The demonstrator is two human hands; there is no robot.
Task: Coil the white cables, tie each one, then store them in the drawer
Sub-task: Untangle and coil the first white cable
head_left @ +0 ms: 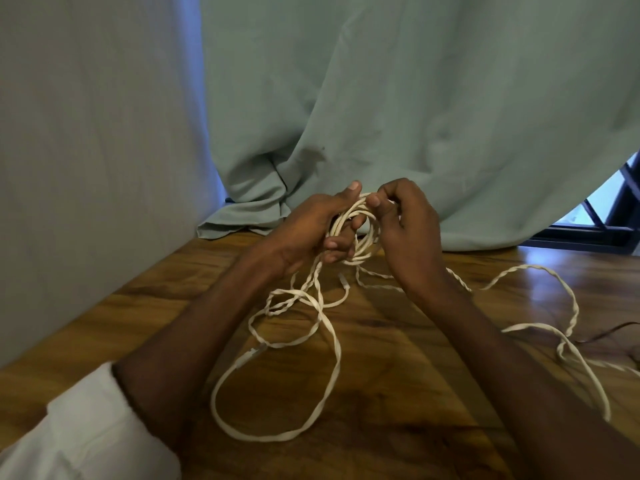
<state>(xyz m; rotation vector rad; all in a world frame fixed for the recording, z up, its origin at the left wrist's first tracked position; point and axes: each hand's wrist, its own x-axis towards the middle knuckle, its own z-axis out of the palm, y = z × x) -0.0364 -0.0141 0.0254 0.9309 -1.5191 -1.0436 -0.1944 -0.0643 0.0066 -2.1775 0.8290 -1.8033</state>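
Fingers (341, 244) grip coil (360, 233) — loose cable (332, 341) sprawls across table (415, 358).

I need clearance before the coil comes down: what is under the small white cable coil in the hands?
Under the small white cable coil lie loose white cable loops on the brown wooden table. The left hand and right hand cover parts below.

- Two hands were there: left hand (304, 233), right hand (408, 233).
- One coil (360, 233) of white cable.
- One curtain (415, 98).
- One counter (398, 358).
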